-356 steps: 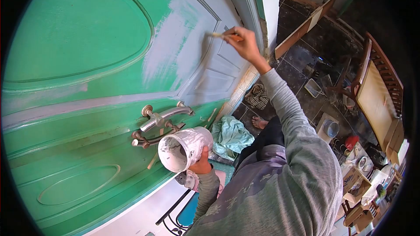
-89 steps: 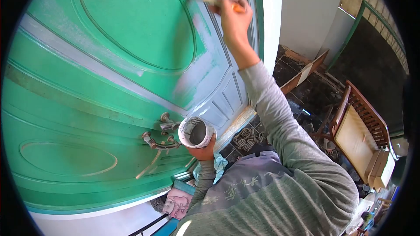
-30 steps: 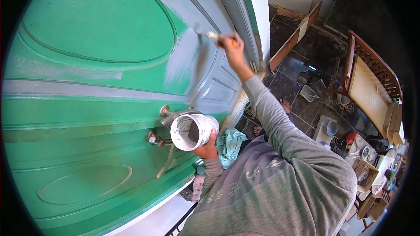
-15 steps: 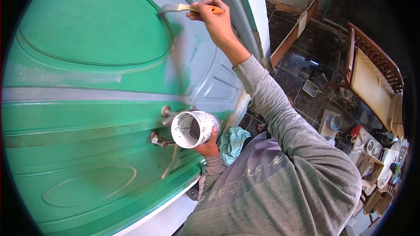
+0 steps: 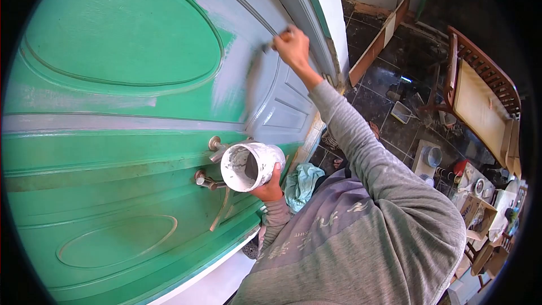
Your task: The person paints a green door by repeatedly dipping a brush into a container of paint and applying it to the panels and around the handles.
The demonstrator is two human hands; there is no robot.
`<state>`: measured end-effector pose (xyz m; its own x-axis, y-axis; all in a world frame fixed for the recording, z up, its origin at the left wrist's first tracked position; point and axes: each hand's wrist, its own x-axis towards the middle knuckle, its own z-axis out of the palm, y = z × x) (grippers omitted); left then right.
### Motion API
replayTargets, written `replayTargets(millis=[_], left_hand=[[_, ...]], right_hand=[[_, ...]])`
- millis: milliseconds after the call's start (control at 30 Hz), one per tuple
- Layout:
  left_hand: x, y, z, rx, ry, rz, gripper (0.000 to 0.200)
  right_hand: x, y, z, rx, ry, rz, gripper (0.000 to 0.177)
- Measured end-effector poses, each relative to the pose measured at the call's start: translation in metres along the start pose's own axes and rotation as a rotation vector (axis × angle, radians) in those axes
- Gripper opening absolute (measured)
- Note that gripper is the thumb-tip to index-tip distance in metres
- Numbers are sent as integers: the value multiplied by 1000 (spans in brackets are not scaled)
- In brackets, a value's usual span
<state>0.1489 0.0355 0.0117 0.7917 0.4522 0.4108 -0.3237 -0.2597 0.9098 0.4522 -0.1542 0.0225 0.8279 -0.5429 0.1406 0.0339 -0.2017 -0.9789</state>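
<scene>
My right hand (image 5: 294, 51) is closed round the handle of a paintbrush (image 5: 273, 44), its bristles on or very near the grey-painted part of a green door (image 5: 124, 28). Lower down, my left hand (image 5: 272, 186) grips a white paint tub (image 5: 267, 159) from its side. The tub tilts with its mouth toward the door, and grey paint smears its inner wall. Close beside the tub are two metal door handles (image 5: 206, 181). Fresh grey covers the panel right of the green oval, with streaky edges over the green.
A light green cloth or bag (image 5: 304, 185) is beside my left wrist. On the dark tiled floor to the right are a tray (image 5: 401, 113), a clear tub (image 5: 432, 157) and a cardboard box (image 5: 477, 214). A wooden bench (image 5: 480, 101) stands further back, near a leaning board (image 5: 379, 42).
My right hand has moved the brush right and down, away from the green oval's edge. More grey shows beside the oval. My left hand and the paint tub have stayed nearly still.
</scene>
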Motion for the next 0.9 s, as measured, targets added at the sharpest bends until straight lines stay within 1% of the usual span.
replayTargets(millis=[67, 100, 133, 167, 233, 267, 300, 333, 400, 433, 467, 500, 567, 633, 733, 767, 833, 900], left_hand=[[0, 1, -1, 2, -4, -5, 96], [0, 1, -1, 5, -5, -10, 96], [0, 2, 0, 8, -6, -14, 96], [1, -1, 0, 18, 1, -4, 96], [-3, -6, -5, 42, 16, 7, 96], [-6, -8, -8, 77, 7, 2, 96], [-8, -9, -12, 113, -6, 1, 95], [-4, -10, -11, 144, -21, 8, 95], [-2, -7, -7, 73, 15, 4, 94], [-4, -4, -4, 38, 33, -5, 94], [-4, -4, -7, 61, 0, -47, 94], [-4, -4, -7, 61, -5, -34, 95], [-2, -5, -5, 65, -16, -3, 96], [0, -1, -1, 43, -23, -5, 97], [-2, -3, -3, 60, -17, 0, 99], [-2, -4, -4, 77, -14, 5, 99], [-2, 1, -2, 66, -15, -19, 100], [-2, 2, 1, 53, -13, -37, 100]], right_hand=[[10, -25, -11, 496, -47, 91, 15], [12, -28, -12, 744, -69, 135, 15], [9, -23, -17, 987, -75, 132, 12], [7, -3, -13, 1023, -73, 156, 12], [-13, 67, 11, 1091, -70, 215, 12], [-26, 107, 19, 1033, -55, 319, 12], [-37, 132, 23, 977, -37, 422, 12], [-43, 127, 20, 860, 7, 415, 12], [-56, 121, 11, 618, 94, 409, 11], [-51, 106, 7, 545, 90, 339, 12], [-45, 75, 5, 469, 84, 271, 12], [-38, 40, 4, 395, 77, 203, 12], [-17, -38, -7, 329, 64, -9, 14], [1, -91, -17, 649, -23, -62, 16], [9, -121, -24, 1199, -142, -127, 18], [8, -103, -17, 1179, -140, -83, 18], [-1, -29, 11, 1140, -136, -7, 19], [-29, 39, 15, 1055, -82, 233, 18]])
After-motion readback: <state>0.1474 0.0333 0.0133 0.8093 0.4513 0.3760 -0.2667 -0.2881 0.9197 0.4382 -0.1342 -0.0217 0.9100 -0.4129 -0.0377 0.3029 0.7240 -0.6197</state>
